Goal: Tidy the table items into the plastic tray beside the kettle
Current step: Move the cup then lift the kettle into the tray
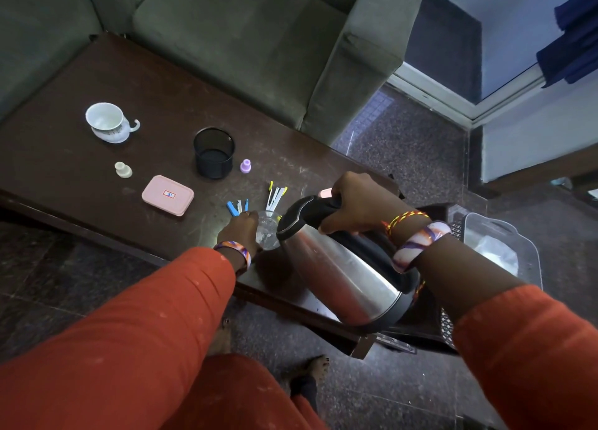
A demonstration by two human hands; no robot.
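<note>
My right hand point(356, 204) grips the black handle of a steel kettle point(343, 268), which is tilted with its spout toward a clear glass point(268, 230). My left hand point(241, 230) holds that glass on the dark table point(64, 158). A clear plastic tray point(504, 248) sits at the right, beyond my right forearm, partly hidden. On the table lie a pink lid point(167, 195), a white cup point(108, 122), a black mesh pen holder point(214, 153), a cream cap point(123, 169), a purple cap point(245, 166), blue clips point(237, 207) and yellow-tipped clips point(275, 195).
A grey-green sofa point(242, 41) runs along the table's far side. A black perforated crate point(448, 326) stands under the tray at the right. My bare feet point(318, 366) stand on the dark stone floor below the table's near edge. A doorway and blue curtain point(572, 31) are at the upper right.
</note>
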